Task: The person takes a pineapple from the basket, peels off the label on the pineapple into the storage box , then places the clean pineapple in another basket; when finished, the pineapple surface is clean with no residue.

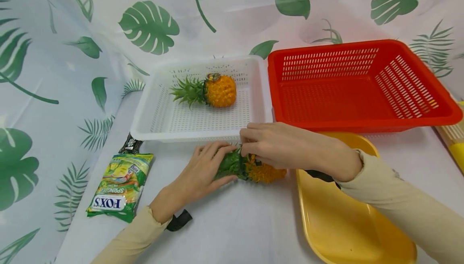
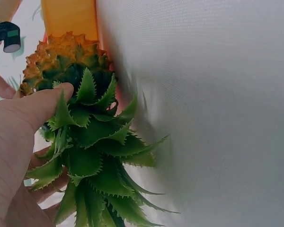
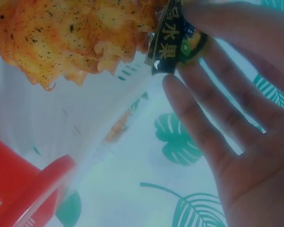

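A small pineapple with an orange body (image 1: 266, 172) and green leafy crown (image 2: 97, 151) lies on the white tabletop, just in front of the white basket. My left hand (image 1: 204, 171) holds it by the crown, thumb on the near side and fingers behind the leaves. Over the body is my right hand (image 1: 279, 143). Its thumb and fingers pinch a black label (image 3: 165, 52) with gold characters and a fruit picture at the pineapple's side. Part of the pineapple is hidden beneath the right hand in the head view.
Another pineapple (image 1: 220, 91) lies inside the white basket (image 1: 145, 129). To its right stands a red basket (image 1: 326, 125). A yellow tray (image 1: 337, 215) lies under the right forearm. At left are a green FOX'S bag (image 1: 121, 183) and a black packet (image 1: 130, 144).
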Demonstrator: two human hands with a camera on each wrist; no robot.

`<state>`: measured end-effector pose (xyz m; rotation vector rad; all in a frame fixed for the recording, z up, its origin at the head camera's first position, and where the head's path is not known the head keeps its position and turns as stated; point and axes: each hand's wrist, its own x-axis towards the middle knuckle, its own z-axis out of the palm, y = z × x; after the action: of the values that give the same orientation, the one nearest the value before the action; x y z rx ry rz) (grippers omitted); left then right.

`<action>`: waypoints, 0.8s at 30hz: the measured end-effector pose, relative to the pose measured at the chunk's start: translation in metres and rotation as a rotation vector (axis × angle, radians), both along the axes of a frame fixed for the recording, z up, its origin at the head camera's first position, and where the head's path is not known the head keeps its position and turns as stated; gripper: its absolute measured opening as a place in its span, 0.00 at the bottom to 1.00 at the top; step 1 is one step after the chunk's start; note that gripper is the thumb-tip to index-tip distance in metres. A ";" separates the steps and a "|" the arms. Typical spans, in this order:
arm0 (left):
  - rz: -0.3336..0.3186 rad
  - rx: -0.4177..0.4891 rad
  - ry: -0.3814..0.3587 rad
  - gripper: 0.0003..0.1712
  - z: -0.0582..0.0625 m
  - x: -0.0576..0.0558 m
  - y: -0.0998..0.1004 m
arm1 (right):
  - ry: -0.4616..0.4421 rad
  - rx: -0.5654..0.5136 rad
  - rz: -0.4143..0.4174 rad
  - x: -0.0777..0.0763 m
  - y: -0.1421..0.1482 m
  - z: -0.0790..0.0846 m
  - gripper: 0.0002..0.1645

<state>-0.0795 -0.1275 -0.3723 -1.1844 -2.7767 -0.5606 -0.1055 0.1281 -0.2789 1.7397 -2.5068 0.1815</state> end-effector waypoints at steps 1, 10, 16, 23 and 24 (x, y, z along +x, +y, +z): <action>0.000 0.001 -0.003 0.40 0.000 0.000 0.000 | 0.012 0.001 -0.002 0.001 0.001 0.001 0.10; 0.004 0.003 -0.012 0.40 0.000 -0.001 0.002 | 0.050 -0.007 -0.004 0.013 0.018 0.010 0.15; 0.002 0.001 0.002 0.40 -0.001 0.000 0.002 | 0.023 -0.138 0.023 0.021 0.036 0.009 0.19; 0.005 -0.003 0.015 0.40 -0.002 0.002 0.002 | -0.187 -0.293 -0.030 0.026 0.073 0.012 0.24; 0.005 -0.002 0.015 0.40 -0.002 0.002 0.001 | -0.214 -0.302 -0.048 0.026 0.079 0.011 0.25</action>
<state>-0.0772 -0.1260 -0.3739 -1.1770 -2.7671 -0.5462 -0.0796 0.2074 -0.2676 1.6120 -2.4930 0.7362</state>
